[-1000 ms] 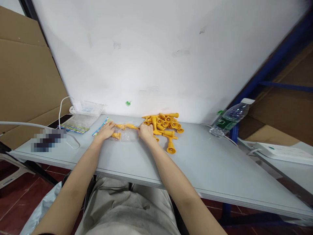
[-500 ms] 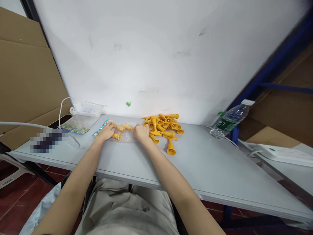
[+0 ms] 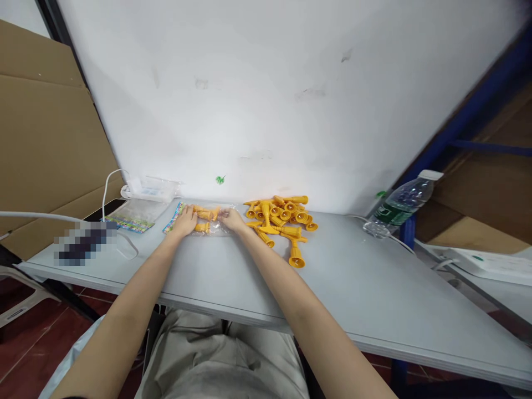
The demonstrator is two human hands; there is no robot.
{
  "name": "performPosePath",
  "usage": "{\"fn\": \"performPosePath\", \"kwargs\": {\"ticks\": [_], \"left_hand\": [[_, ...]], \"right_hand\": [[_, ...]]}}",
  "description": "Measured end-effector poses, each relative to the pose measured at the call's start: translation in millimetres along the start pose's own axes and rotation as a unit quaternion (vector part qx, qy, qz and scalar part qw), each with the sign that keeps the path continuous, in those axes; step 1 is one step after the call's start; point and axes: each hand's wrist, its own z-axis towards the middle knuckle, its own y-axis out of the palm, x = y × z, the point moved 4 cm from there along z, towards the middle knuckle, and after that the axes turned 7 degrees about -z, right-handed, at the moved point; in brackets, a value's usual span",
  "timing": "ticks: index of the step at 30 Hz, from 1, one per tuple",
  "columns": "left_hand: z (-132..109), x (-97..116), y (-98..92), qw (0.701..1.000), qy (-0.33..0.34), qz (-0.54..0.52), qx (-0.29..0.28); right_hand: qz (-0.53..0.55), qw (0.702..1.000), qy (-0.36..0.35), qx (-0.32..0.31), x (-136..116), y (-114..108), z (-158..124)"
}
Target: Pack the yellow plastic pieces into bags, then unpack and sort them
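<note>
A clear plastic bag (image 3: 210, 221) with a few yellow pieces inside is laid flat on the grey tabletop (image 3: 353, 277), close to the white wall; its left end is covered by the left hand (image 3: 185, 220) and its right end by the right hand (image 3: 231, 220), fingers stretched forward over the film; whether the film is pinched cannot be told; a pile of yellow horn-shaped pieces (image 3: 282, 216) is seen just right of the right hand; a water bottle (image 3: 399, 202) is seen further right.

A scuffed white wall (image 3: 266, 100) rises behind the grey surface (image 3: 374, 288); brown cardboard (image 3: 37, 138) leans left, red floor tiles (image 3: 29, 349) below.
</note>
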Motion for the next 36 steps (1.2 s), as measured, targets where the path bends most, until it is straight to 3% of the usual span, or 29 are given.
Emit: {"fn": "performPosePath", "kwargs": {"ticks": [4,7,9,11,13,18,22,28,33,36], "left_hand": [[9,-1,-1.4,0.999,-0.029,0.020,-0.023],[14,-1,-1.0,0.997,-0.039,0.046,-0.052],[17,-1,-0.3,0.995,-0.043,0.056,-0.066],[19,-2,0.5,0.994,-0.046,0.061,-0.072],[22,-4,1.7,0.994,-0.048,0.067,-0.070],[25,-7,5.6,0.995,-0.044,0.070,-0.060],[24,-8,5.5,0.996,-0.041,0.063,-0.046],[21,-7,3.7,0.996,-0.045,0.059,-0.051],[18,-5,2.5,0.997,-0.041,0.056,-0.042],[16,-4,1.5,0.997,-0.044,0.056,-0.028]], "right_hand": [[-0.036,0.999,-0.027,-0.022,0,-6,5],[-0.123,0.992,-0.002,0.036,0,-29,0],[-0.195,0.980,-0.004,0.040,0,-48,-8],[-0.269,0.963,-0.005,-0.002,1,-66,-18],[-0.329,0.940,-0.021,-0.087,4,-79,-31],[-0.391,0.895,-0.048,-0.207,16,-101,-64],[-0.400,0.884,-0.091,-0.223,24,-102,-73],[-0.459,0.848,-0.157,-0.214,31,-85,-69],[-0.449,0.847,-0.240,-0.151,27,-74,-65],[-0.450,0.858,-0.224,-0.105,27,-71,-60]]}}
